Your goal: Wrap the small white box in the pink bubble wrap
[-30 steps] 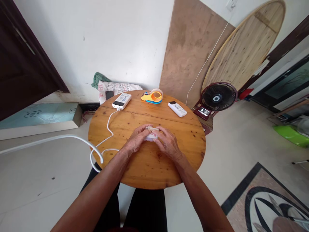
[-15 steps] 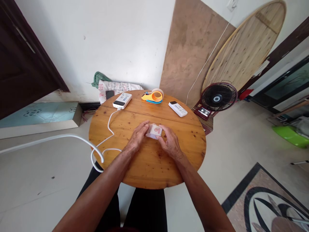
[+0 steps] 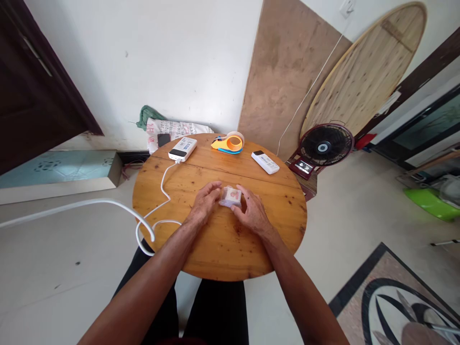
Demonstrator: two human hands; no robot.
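Observation:
A small white box with a red print on top, in clear wrapping (image 3: pixel 231 195), sits between my hands near the middle of the round wooden table (image 3: pixel 215 254). My left hand (image 3: pixel 206 201) is just left of it, fingers bent and slightly apart, with a narrow gap to the wrapping. On the other side, my right hand (image 3: pixel 252 209) has its thumb at the box's near edge and its forefinger at the far right corner, gripping it lightly. Part of the box's right side is hidden by this hand.
Toward the table's far edge are a white power bank (image 3: pixel 182 149) with a cable (image 3: pixel 163 184), a yellow-and-blue tape dispenser (image 3: pixel 229 143) and another white power bank (image 3: pixel 265 162). Behind the table's right side stands a fan (image 3: pixel 325 146). The white cable loops across the left edge.
My left fingers have drawn slightly away from the wrapped box. The box appears a little lower and farther right, with my right hand still around its right side.

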